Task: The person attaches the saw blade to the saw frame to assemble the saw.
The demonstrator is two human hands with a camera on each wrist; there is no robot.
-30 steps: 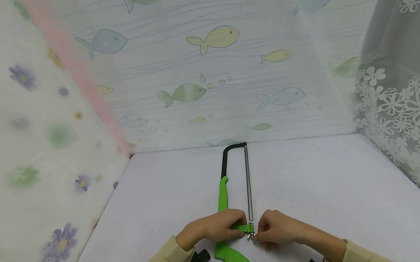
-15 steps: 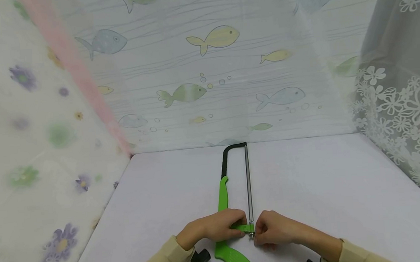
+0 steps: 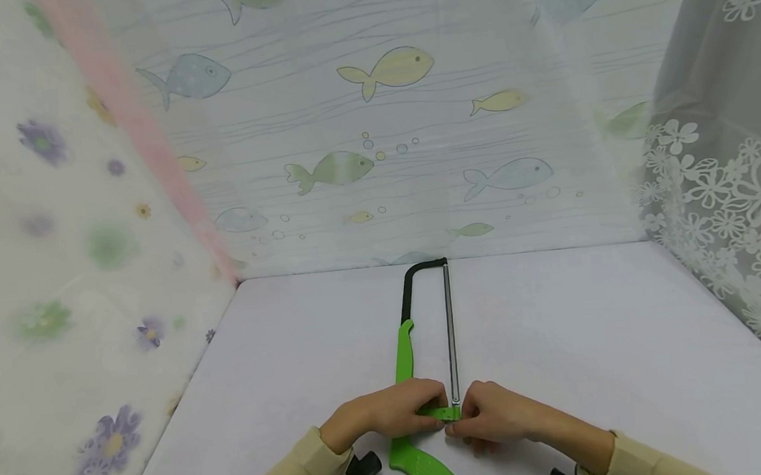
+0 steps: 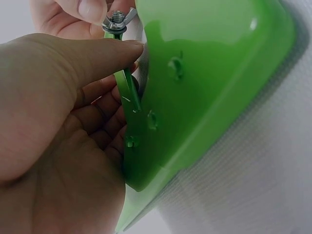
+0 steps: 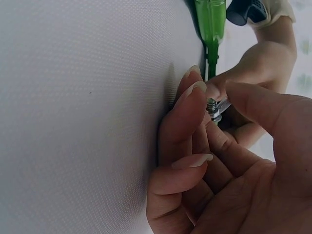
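A hacksaw with a green handle and a black front bow lies on the white table, its blade to the right. My left hand grips the green lower arm of the frame; in the left wrist view its thumb presses along that arm, with the fingers curled behind. A metal wing nut sits on the threaded bolt at the arm's end. Around it my right hand brings thumb and forefinger together, pinching the wing nut. The head view mostly hides the nut behind the right fingers.
The white table stretches around the saw. A fish-print curtain hangs at the back edge, with flower-print cloth on the left and lace on the right. Black wrist devices are strapped under both sleeves.
My right hand has shifted slightly left, its fingertips changing position around the wing nut, whose wings have turned. The left hand and the hacksaw stay where they were.
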